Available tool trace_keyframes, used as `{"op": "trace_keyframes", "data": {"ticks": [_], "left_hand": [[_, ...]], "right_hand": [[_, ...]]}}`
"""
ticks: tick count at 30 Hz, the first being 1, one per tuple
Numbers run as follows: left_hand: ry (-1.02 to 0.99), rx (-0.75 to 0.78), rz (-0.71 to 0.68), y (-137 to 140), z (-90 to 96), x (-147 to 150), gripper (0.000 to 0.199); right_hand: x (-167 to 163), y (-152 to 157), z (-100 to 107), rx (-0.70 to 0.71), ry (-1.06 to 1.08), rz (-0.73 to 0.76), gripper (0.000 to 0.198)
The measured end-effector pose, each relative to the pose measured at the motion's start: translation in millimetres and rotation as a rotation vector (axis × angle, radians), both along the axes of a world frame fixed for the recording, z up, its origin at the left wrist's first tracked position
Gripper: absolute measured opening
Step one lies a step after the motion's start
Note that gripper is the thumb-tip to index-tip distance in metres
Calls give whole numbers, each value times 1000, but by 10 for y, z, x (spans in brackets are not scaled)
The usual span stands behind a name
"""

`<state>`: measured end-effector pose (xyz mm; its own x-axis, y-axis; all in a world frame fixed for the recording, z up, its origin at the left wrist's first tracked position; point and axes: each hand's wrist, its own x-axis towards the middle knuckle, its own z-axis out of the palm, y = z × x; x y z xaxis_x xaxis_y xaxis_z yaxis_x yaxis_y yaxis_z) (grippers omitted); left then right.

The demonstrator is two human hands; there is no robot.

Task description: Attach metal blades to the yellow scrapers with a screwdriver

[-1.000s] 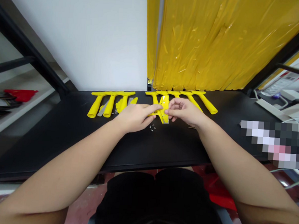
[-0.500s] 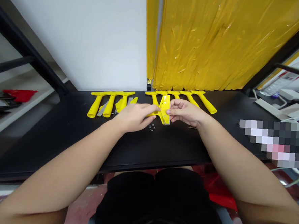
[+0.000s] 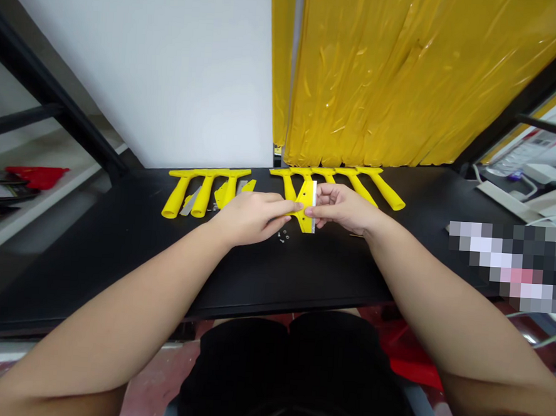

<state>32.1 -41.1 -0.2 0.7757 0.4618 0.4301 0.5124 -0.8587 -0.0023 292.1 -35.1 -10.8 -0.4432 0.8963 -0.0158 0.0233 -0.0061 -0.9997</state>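
Between my hands, just above the black table, is a yellow scraper [image 3: 307, 220] with a pale blade edge along its right side and small dark holes in its head. My left hand [image 3: 257, 217] is closed around its handle side, thumb and finger pressed near the head. With thumb and fingers, my right hand [image 3: 337, 206] pinches the blade edge. Several small screws and nuts [image 3: 283, 236] lie on the table below the scraper. Behind my left hand sit loose yellow plates [image 3: 220, 195] and a grey blade [image 3: 190, 204], partly hidden.
Yellow scraper handles stand in a left row [image 3: 203, 194] and a right row [image 3: 387, 189] at the back of the black table [image 3: 302, 275]. A white panel [image 3: 173, 70] and yellow plastic sheeting [image 3: 384, 83] rise behind. Black frame posts [image 3: 71, 120] flank the table.
The scraper's head has tilted, so its yellow face with holes now lies flatter towards me and its pale edge shows along the right. Both hands keep nearly the same place.
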Motion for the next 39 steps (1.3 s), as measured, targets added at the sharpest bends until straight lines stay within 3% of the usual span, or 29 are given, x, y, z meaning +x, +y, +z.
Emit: {"op": "trace_keyframes", "data": {"ticks": [33, 36, 39], "left_hand": [[1, 27, 60, -1, -26, -2, 30], [27, 11, 59, -33, 33, 24, 30], [58, 21, 110, -245, 184, 59, 30]], "right_hand": [[-97, 3, -44, 87, 15, 34, 39], [-84, -4, -36, 64, 18, 62, 38], [-54, -2, -30, 41, 29, 75, 35]]}}
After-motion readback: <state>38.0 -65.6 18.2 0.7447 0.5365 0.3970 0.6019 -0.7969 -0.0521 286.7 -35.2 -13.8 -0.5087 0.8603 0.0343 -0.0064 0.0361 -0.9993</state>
